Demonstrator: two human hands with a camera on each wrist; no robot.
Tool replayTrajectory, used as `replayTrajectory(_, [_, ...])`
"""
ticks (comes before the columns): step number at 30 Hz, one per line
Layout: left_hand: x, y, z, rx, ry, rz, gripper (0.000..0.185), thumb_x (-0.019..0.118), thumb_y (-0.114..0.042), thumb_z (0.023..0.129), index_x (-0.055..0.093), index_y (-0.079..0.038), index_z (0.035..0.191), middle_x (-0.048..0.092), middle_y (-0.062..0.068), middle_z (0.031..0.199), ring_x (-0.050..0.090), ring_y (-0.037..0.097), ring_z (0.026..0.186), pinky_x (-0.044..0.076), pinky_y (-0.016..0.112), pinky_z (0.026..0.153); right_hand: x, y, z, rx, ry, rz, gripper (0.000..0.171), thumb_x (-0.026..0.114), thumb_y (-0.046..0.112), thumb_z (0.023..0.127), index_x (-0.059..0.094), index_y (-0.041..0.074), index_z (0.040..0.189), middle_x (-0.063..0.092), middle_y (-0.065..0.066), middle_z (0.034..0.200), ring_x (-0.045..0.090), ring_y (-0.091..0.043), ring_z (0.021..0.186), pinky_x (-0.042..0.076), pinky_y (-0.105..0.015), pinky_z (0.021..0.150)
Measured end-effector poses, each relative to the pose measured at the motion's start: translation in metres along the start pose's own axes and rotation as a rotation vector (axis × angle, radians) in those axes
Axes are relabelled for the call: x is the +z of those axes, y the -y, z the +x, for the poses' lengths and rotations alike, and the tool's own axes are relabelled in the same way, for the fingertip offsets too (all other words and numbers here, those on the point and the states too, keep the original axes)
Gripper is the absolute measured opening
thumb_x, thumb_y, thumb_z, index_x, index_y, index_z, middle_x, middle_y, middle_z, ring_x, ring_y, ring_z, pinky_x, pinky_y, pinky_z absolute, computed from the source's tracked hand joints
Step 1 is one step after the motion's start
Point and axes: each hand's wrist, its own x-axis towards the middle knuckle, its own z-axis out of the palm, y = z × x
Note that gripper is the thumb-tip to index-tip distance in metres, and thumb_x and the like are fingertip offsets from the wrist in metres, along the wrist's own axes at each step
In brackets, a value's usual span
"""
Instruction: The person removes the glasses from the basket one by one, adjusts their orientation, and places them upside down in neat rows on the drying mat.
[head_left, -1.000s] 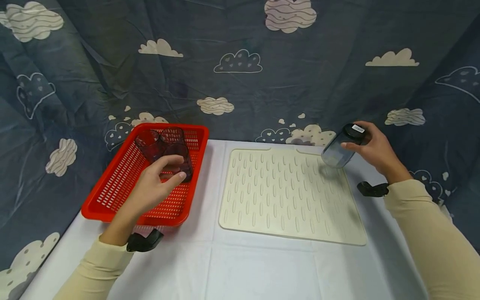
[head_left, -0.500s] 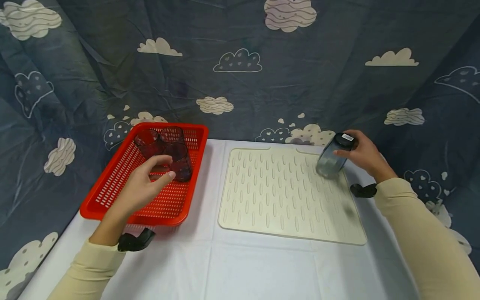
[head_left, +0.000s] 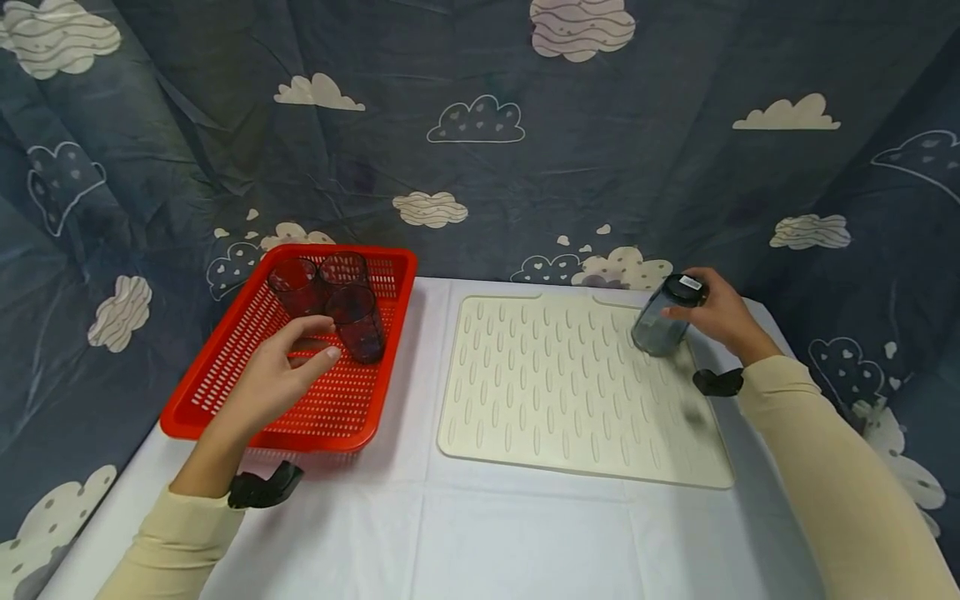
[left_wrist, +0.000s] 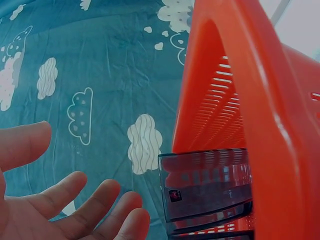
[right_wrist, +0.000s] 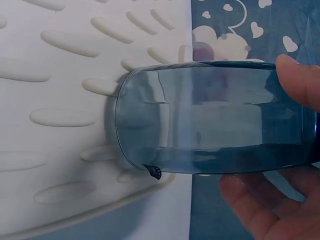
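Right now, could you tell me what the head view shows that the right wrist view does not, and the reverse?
Only the head view shows the red basket with three dark cups, the left hand open beside them, and the white table. Only the right wrist view shows the glass's open rim down on the mat's ridges by the edge. Both show the right hand gripping the tilted smoky glass over the cream mat.

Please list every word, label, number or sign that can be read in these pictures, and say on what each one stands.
No text can be read.
White sticker on the base of the glass in the right hand: too small.
Small red mark on a glass in the red basket: blurred.
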Motion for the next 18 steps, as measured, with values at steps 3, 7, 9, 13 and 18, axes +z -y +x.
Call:
replayTrajectory(3, [0.0002,0.0003,0.0001,-0.006,0.003,-0.001,0.056,0.057,-0.038,0.099,0.042,-0.012,0.147,0.049,0.016,0.146,0.054,0.035,0.129,0.049,0.056,0.103,-0.0005,-0.0027,0.0005,0.017,0.000,0.004,0.094,0.071,0.028,0.090,0.011,0.000,0.157,0.018,-0.033,0.160,0.028,-0.054,0.141,0.032,-0.069,0.108])
replayTrajectory(7, [-0.0006,0.0004,0.0002,-0.008,0.002,0.002,0.057,0.057,-0.039,0.099,0.042,-0.012,0.147,0.049,0.016,0.147,0.054,0.035,0.129,0.049,0.055,0.103,-0.0002,-0.0044,0.0001,0.037,0.016,0.012,0.094,0.069,0.029,0.092,0.008,0.001,0.157,0.016,-0.033,0.160,0.026,-0.055,0.142,0.031,-0.069,0.110])
replayTrajectory(9, [-0.0013,0.0006,-0.0001,-0.007,-0.004,0.002,0.057,0.057,-0.039,0.100,0.042,-0.012,0.147,0.049,0.016,0.147,0.054,0.035,0.129,0.049,0.055,0.104,0.0011,-0.0044,-0.0005,0.036,0.030,0.013,0.093,0.067,0.028,0.093,0.004,0.001,0.157,0.013,-0.033,0.160,0.024,-0.055,0.144,0.029,-0.069,0.111])
replayTrajectory(13, [-0.0023,0.0022,-0.0010,-0.005,-0.014,0.001,0.056,0.057,-0.038,0.100,0.042,-0.011,0.147,0.050,0.016,0.146,0.054,0.035,0.130,0.049,0.055,0.103,0.0051,-0.0050,-0.0033,0.022,0.066,0.024,0.092,0.063,0.025,0.096,-0.002,0.001,0.156,0.006,-0.035,0.161,0.016,-0.056,0.147,0.024,-0.070,0.113])
replayTrajectory(18, [-0.0017,0.0041,-0.0003,0.004,-0.014,0.000,0.057,0.056,-0.038,0.100,0.042,-0.009,0.147,0.050,0.017,0.146,0.054,0.035,0.129,0.050,0.054,0.102,0.0089,-0.0088,-0.0049,0.006,0.069,0.060,0.091,0.062,0.021,0.097,-0.005,0.002,0.155,0.001,-0.035,0.161,0.009,-0.055,0.149,0.020,-0.070,0.115])
